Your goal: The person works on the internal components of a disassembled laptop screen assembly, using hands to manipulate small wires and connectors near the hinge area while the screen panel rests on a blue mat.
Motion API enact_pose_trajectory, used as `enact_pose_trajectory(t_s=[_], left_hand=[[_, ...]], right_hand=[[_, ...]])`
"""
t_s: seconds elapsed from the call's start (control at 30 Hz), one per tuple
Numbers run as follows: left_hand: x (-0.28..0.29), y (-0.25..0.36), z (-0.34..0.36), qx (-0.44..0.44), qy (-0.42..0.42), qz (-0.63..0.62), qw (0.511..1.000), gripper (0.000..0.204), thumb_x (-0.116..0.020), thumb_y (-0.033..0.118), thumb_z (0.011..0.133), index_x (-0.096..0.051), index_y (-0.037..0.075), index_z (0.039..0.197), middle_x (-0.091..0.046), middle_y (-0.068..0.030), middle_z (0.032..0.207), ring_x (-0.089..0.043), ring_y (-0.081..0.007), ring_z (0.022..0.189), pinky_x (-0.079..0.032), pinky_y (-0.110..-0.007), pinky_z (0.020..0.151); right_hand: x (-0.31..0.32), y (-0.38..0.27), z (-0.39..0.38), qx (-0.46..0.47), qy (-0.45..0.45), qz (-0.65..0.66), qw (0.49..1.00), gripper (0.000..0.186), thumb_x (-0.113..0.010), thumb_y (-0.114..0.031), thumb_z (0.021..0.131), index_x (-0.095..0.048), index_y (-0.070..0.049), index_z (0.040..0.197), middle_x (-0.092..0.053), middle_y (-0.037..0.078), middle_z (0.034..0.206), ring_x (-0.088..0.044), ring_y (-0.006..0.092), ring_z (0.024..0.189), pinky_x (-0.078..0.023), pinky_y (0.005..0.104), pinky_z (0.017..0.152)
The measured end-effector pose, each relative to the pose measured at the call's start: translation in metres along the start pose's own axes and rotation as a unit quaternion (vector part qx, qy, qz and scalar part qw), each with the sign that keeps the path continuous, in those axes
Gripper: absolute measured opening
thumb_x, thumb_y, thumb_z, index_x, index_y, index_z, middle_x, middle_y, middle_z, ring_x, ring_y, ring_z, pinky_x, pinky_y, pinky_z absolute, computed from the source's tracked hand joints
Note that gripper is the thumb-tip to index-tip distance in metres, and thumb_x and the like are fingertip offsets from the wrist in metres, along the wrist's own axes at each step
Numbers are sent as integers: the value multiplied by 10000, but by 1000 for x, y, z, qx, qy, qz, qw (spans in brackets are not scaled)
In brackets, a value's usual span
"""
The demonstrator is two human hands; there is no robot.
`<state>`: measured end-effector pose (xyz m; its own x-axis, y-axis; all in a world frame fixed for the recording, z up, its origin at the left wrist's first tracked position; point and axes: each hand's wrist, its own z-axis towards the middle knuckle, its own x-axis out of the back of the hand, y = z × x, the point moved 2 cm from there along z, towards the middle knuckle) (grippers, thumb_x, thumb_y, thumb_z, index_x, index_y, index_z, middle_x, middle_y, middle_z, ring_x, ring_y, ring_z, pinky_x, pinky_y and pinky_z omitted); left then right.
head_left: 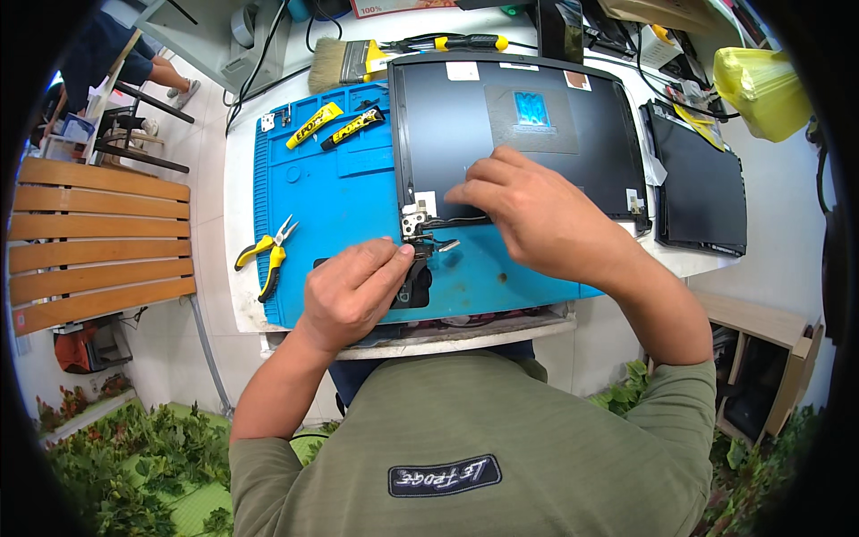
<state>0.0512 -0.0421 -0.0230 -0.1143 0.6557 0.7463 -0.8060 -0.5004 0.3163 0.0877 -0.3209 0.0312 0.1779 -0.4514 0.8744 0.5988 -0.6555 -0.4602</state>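
Observation:
A dark laptop lid (429, 116) lies on the blue mat (322, 197), with a metal hinge (413, 224) at its lower-left corner and a short cable (447, 243) beside it. My left hand (356, 291) has its fingers closed on the hinge piece at that corner. My right hand (537, 215) is over the lid's lower edge, fingers bent and apart, the index fingertip near the cable along that edge; its thumb is hidden. Two glue tubes (312, 124) lie on the mat's upper part. Yellow-handled pliers (271, 267) rest at the mat's left.
A wide brush (344, 64) and a yellow-black tool (470, 42) lie at the back. A dark laptop (698, 179) sits at the right, below a yellow bag (752, 85). A slatted wooden bench (98, 246) stands left of the table (242, 215); another person's leg (170, 76) shows top left.

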Motion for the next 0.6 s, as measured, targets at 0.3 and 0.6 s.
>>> enact_pose_trajectory(t_s=[0.3,0.6], left_hand=[[-2,-1,-2,-14,-8,10,1000,348,-947,-42,844,-866,7,1178,-821,-128,1089,-869,-312,937,-670,-358,713],[-1,-2,-2,-23,-19,20,999,287,-874,-17,887,-858,-6,1173,-801,-122,1075,-855,-288,967,-700,-367,767]], right_hand=[[-18,0,0,30,-14,-32,999,411,-747,48,873,-825,0,1273,-763,123,1209,-690,335,1189,-603,469,1035],[-26,-5,-7,41,-33,-49,997,428,-705,-30,965,-817,-28,1379,-746,136,1220,-680,333,1223,-574,469,1035]])
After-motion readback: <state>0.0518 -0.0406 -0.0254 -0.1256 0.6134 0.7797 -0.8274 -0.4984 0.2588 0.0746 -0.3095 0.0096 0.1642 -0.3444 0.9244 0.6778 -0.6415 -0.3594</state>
